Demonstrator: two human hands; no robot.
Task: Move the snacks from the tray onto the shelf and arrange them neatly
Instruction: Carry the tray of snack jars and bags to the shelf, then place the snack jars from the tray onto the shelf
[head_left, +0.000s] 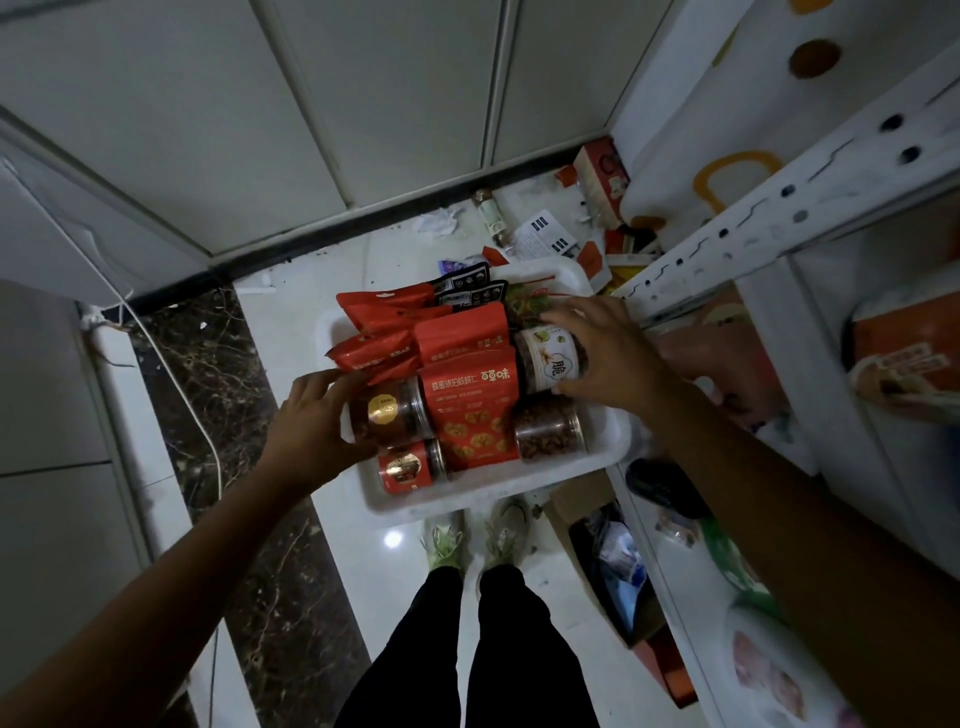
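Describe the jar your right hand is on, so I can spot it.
Find the white tray on the floor. Two clear jars lie along its right side; the right hand holds the farther jar. Only it wears a white label; the nearer jar shows none.

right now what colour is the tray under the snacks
The tray is white; the head view shows it.

White moulded plastic tray (493, 493), matt and faintly grainy; red foil-laminate pouches (470, 410), smooth with a soft sheen; clear plastic jar with a gold label (387, 413) and clear plastic jar with a white paper label (550, 358), both glossy, with silvery lids (metal or metallised plastic, not distinguishable). White floor tiles (379, 566), polished and reflective, beside a dark veined stone strip (208, 415). White painted metal shelf upright (779, 223), perforated, satin.
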